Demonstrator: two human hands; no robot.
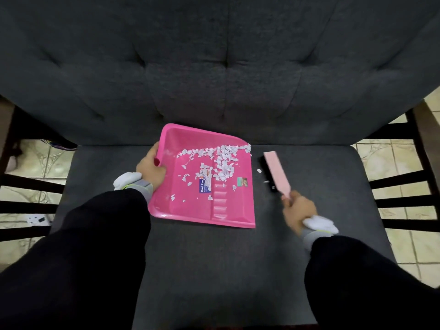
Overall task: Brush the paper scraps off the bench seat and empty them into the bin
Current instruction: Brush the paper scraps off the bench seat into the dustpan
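Scraps [222,160] in dustpan [238,211], beside left grip [151,168].

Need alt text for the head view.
A person's left hand holds a pink dustpan strewn with paper scraps on a dark grey bench seat; their right hand grips a pink brush beside it. A few scraps lie on the seat by the brush.

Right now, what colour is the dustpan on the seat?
Bright pink dustpan, clearest in the head view.

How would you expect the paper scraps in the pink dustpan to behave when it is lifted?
The paper scraps look tiny and thin, so likely light, apt to flutter. They lie loose on the smooth dustpan, so tilting may slide them.
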